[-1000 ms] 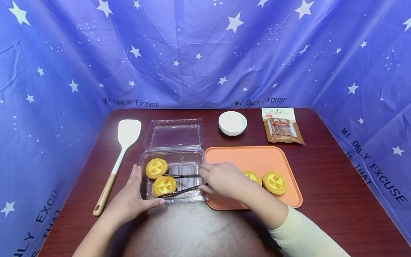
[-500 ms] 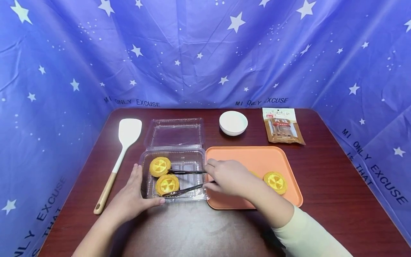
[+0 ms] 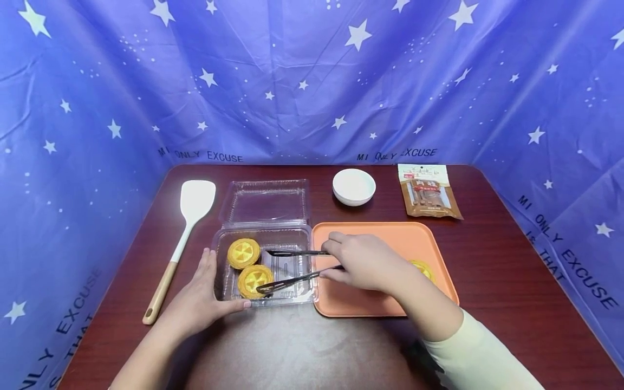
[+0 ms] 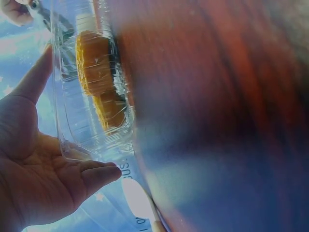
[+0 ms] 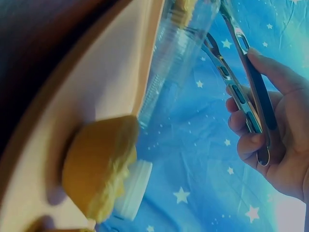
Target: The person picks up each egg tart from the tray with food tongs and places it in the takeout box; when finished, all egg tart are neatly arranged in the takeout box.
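Note:
Two egg tarts, an upper one (image 3: 244,253) and a lower one (image 3: 254,281), sit in the left part of a clear plastic container (image 3: 287,235) whose lid (image 3: 268,203) lies back. My left hand (image 3: 197,303) touches the container's front-left corner, thumb along the front edge, straight fingers beside the left wall. With curled fingers, my right hand (image 3: 363,262) holds tongs (image 3: 297,253) above the orange tray (image 3: 336,303). Their arms are spread; the upper tip is apart from the tarts, while the lower tip overlaps the lower tart's edge; contact is unclear.
An egg tart (image 3: 423,268) on the tray is partly behind my right forearm. The right wrist view shows a tart (image 5: 96,164) there and part of another. A white bowl (image 3: 353,187) and a brown packet (image 3: 429,192) stand behind. A white spatula (image 3: 196,200) lies left.
My right hand has drawn the tongs to the right, and their arms have spread away from the tarts. The tarts shifted slightly right, then stayed. My left hand has kept its place.

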`<state>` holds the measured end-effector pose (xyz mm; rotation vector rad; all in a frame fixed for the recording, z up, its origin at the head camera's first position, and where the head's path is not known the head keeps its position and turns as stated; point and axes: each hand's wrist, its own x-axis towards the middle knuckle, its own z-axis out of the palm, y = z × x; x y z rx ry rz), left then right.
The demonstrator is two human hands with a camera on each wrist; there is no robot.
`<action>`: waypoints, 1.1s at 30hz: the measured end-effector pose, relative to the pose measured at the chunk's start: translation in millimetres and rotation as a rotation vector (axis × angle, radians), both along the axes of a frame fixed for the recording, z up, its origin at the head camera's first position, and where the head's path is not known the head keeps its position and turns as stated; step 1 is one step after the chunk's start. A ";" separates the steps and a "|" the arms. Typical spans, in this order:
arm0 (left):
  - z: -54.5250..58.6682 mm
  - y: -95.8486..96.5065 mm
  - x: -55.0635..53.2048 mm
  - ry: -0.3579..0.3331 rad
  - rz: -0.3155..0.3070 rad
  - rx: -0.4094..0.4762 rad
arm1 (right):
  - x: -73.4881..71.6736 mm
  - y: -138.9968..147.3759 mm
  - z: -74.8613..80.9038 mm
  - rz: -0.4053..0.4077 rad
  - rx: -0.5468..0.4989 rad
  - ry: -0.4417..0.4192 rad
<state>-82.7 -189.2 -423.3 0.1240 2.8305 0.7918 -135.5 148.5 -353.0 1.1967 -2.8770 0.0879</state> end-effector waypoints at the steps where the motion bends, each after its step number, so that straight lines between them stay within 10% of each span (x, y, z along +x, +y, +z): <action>1: 0.2 0.3 -0.3 0.000 -0.001 -0.001 | 0.4 2.5 1.7 -0.011 -0.002 -0.002; 9: -0.5 0.6 -0.7 0.008 -0.004 0.008 | 4.0 28.1 15.3 -0.126 -0.036 -0.028; 22: -0.9 0.0 0.1 0.001 -0.004 0.000 | 11.2 93.8 25.5 -0.168 -0.096 0.184; 33: 1.2 1.2 0.9 -0.007 -0.003 -0.004 | 33.7 141.9 19.9 -0.274 -0.045 0.141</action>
